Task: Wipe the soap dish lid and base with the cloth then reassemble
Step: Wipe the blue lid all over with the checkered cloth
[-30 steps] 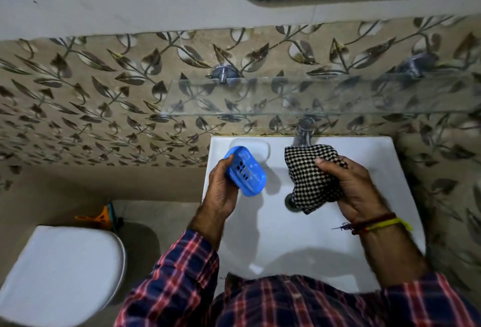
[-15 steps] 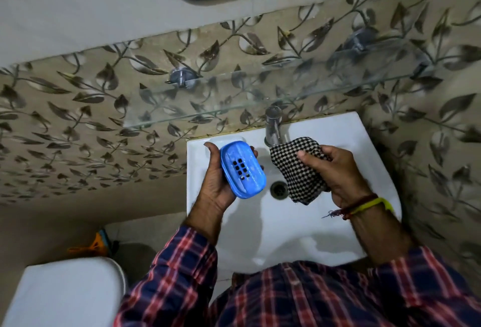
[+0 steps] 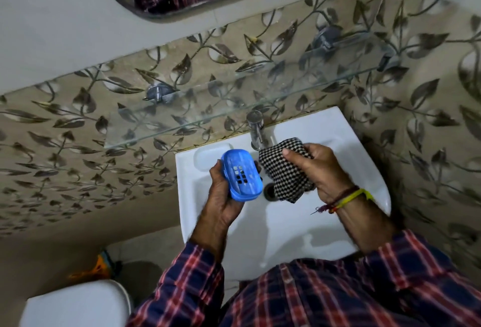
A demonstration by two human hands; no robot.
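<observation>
A blue plastic soap dish (image 3: 240,174) with a grid of drain holes lies in my left hand (image 3: 221,196), which grips it by its edges over the white sink (image 3: 286,235). Whether it is one part or both parts together, I cannot tell. My right hand (image 3: 322,170) grips a bunched black-and-white checked cloth (image 3: 285,171) just right of the dish, a small gap between them. The cloth hangs above the drain (image 3: 269,191).
A chrome tap (image 3: 256,128) stands at the sink's back edge, right behind the cloth. A glass shelf (image 3: 208,115) juts from the leaf-patterned wall above. A white toilet lid (image 3: 75,303) sits at the lower left, an orange object (image 3: 97,268) on the floor beside it.
My left hand has turned the blue dish so its holed face points up at me and raised it slightly. The cloth hand stays close beside it. The camera view has tilted.
</observation>
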